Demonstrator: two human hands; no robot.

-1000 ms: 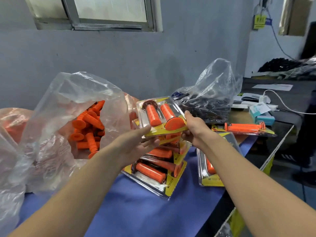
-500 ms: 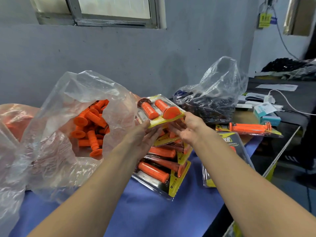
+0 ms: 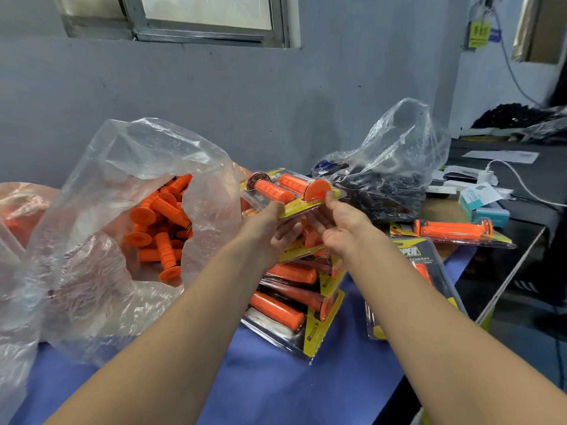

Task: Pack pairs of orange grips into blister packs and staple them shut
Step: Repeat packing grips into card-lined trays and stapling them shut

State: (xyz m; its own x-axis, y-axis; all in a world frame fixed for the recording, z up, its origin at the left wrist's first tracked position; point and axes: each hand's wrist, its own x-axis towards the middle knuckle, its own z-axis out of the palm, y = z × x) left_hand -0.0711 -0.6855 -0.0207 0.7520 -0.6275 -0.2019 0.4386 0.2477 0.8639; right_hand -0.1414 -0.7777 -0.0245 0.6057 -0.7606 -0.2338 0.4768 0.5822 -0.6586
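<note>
moved: the blister pack [image 3: 306,204] lies flatter than a second ago and sits a little higher over the pile [image 3: 291,302].
left hand [image 3: 267,231]: thumb on top of the pack's yellow near edge, fingers curled underneath, pinching it.
right hand [image 3: 345,228]: thumb on the near right corner, just beside the wide end of one grip, fingers curled below; clamped on the same pack.
orange grips [image 3: 273,191]: two, side by side under the clear cover of the held pack, up in the air and touching nothing but the hands.
pile: filled packs stacked straight under the hands, skewed, with corners overhanging each other.
clear bag [image 3: 132,167]: just left of the left hand, mouth gaping toward it, loose grips [image 3: 159,222] heaped inside.
dark bag [image 3: 386,179]: behind the held pack, close to its far end.
flat pack [image 3: 411,256]: right of the pile, partly under the right forearm, its outer side near the table edge [image 3: 509,277].
far pack [image 3: 454,230]: filled, lying by that same edge, which runs slantwise with floor beyond.
blue cloth [image 3: 276,388]: a bare stretch between the forearms, nearest the person; the widest room to move.
</note>
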